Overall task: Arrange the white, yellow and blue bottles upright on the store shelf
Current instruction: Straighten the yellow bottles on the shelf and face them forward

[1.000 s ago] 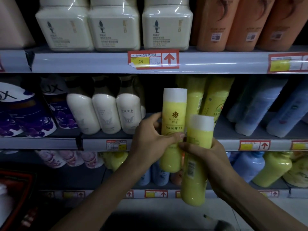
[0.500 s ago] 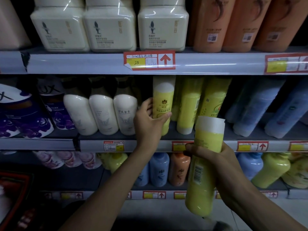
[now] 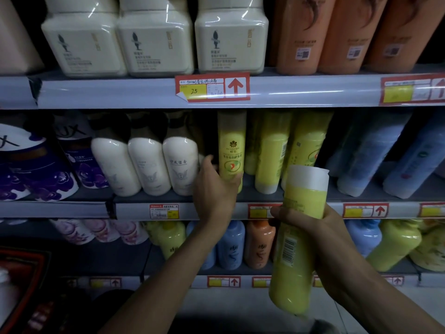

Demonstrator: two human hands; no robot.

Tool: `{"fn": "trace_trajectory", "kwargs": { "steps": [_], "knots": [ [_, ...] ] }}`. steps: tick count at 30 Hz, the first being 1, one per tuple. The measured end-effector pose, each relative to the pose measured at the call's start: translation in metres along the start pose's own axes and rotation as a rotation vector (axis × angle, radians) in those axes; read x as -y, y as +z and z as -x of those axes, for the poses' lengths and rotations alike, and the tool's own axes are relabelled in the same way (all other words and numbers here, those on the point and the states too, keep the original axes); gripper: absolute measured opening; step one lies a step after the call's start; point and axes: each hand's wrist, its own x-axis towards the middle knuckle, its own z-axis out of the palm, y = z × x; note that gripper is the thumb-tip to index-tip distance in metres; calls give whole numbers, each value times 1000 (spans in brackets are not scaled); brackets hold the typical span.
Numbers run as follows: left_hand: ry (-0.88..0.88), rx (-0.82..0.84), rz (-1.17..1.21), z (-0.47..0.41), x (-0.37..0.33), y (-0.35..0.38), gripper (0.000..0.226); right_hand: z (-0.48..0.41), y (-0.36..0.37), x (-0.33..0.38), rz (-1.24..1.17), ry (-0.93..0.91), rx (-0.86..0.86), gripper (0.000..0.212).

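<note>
Left hand grips upright yellow bottle — smooth cylinder; right hand holds white-capped bottle.

A red price label has a yellow field with the handwritten number 25 and a red arrow which points up; its lower left corner peels off. Directly above this label three square cream jugs stand side by side, each wrapped in shiny film. Above the label and to its right are tall orange bottles with small code stickers. Below the label and far to its left are dark purple packs with flower prints and the letters LUX. Far below the label stands one small orange bottle, with pink bottles further left. A red basket is at the lower left, far from the label.
</note>
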Motion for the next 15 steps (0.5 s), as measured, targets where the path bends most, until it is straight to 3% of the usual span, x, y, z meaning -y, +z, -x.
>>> {"fn": "trace_trajectory", "kwargs": {
  "steps": [3, 7, 15],
  "knots": [
    [22, -9, -354, 13, 3, -3, 59, 0, -1, 1, 13, 2, -3, 47],
    [-37, 11, -391, 11, 8, 0, 51, 2, 0, 1, 39, 3, -21, 34],
    [-27, -11, -493, -2, 5, 11, 36, 3, -1, 2, 56, 22, -58, 30]
  ]
}}
